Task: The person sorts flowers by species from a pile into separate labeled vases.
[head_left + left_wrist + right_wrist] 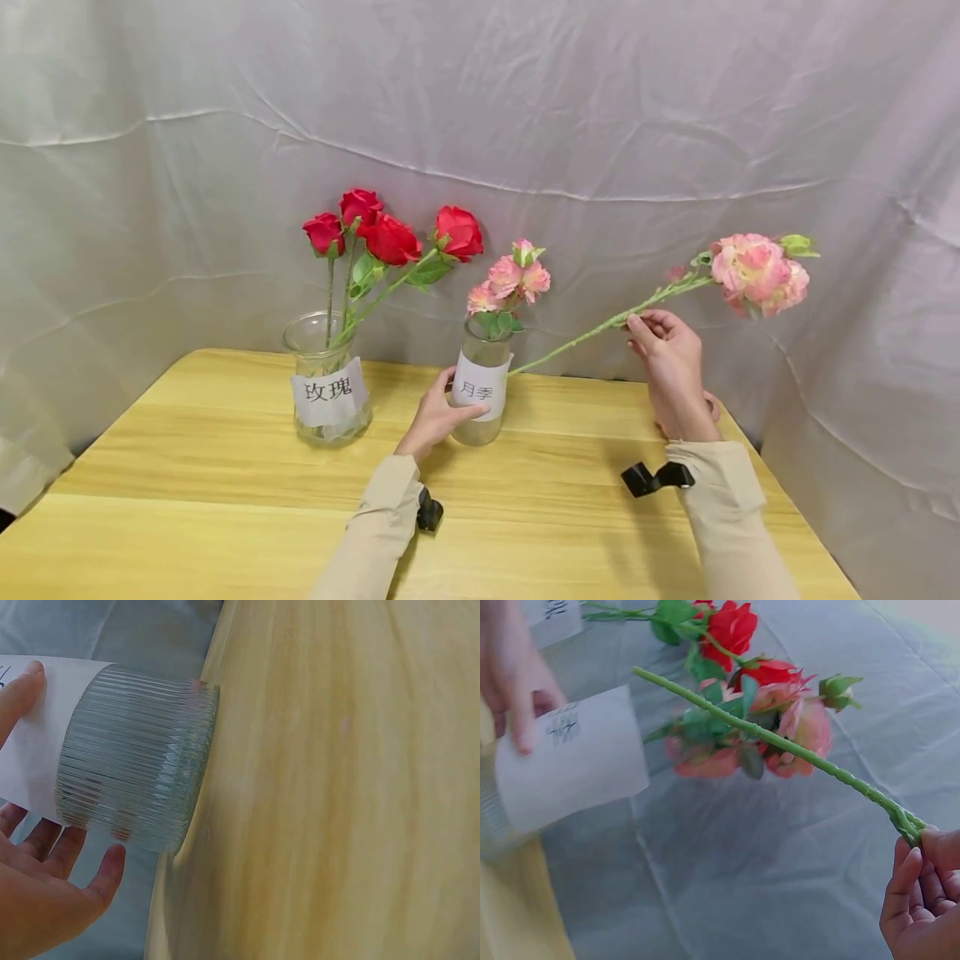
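Note:
My left hand (438, 414) holds a ribbed glass vase (135, 754) around its paper label, thumb on the front and fingers on the far side. The label (482, 389) carries two Chinese characters. Pink flowers (510, 279) with green leaves stand in this vase. Off to the right, my right hand (672, 367) pinches the green stem (802, 754) of another pink flower (757, 271) between thumb and fingertips. That stem slants, its blossoms up at the right and its bare lower end beside the vase's label in the head view, outside the mouth.
A second glass vase (330, 417), labelled with other characters, stands at the left of the wooden table (225, 533) with several red roses (393, 239) leaning in it. Behind the table's back edge hangs a grey cloth (600, 125). A black wrist mount (656, 477) sits on each sleeve.

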`<state>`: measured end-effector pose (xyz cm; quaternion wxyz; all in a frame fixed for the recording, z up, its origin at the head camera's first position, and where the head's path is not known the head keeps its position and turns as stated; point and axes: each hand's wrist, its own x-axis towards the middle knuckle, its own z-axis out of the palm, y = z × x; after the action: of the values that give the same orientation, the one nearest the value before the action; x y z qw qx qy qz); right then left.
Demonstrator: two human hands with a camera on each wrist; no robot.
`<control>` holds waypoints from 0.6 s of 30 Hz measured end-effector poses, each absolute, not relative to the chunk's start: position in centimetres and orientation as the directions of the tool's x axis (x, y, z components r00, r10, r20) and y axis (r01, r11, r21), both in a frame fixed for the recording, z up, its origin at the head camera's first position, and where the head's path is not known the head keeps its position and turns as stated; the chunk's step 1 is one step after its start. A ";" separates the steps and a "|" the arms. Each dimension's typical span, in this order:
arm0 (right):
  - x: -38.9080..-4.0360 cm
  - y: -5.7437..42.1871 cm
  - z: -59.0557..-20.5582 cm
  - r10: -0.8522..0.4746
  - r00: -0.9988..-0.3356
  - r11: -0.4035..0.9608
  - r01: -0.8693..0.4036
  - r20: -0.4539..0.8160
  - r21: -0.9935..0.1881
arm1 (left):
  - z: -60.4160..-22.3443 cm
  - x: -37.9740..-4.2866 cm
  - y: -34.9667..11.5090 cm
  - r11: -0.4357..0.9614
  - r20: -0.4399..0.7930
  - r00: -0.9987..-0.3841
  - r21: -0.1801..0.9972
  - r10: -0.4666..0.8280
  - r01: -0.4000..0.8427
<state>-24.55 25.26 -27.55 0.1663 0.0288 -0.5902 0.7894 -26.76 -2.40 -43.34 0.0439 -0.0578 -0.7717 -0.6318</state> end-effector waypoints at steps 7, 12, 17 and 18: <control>-25.6 23.1 -25.7 0.259 -0.923 -0.252 -0.350 0.285 -0.902 | -43.3 -26.8 -2.4 0.194 0.145 -0.989 0.969 0.039 0.150; -26.8 21.7 -24.8 0.265 -0.893 -0.138 -0.408 0.363 -0.903 | -43.2 -26.8 -2.5 0.195 0.155 -0.987 0.968 0.032 0.158; -27.9 21.0 -24.7 0.271 -0.891 -0.128 -0.407 0.363 -0.904 | -43.2 -26.8 -2.5 0.195 0.167 -0.985 0.966 0.036 0.171; -28.1 21.0 -24.7 0.277 -0.893 -0.143 -0.402 0.354 -0.904 | -43.2 -26.8 -2.4 0.195 0.167 -0.985 0.966 0.036 0.171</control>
<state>-28.06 20.98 -24.68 0.2251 0.0511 -0.6148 0.7542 -26.78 -2.43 -43.23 0.0534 -0.0672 -0.7710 -0.6310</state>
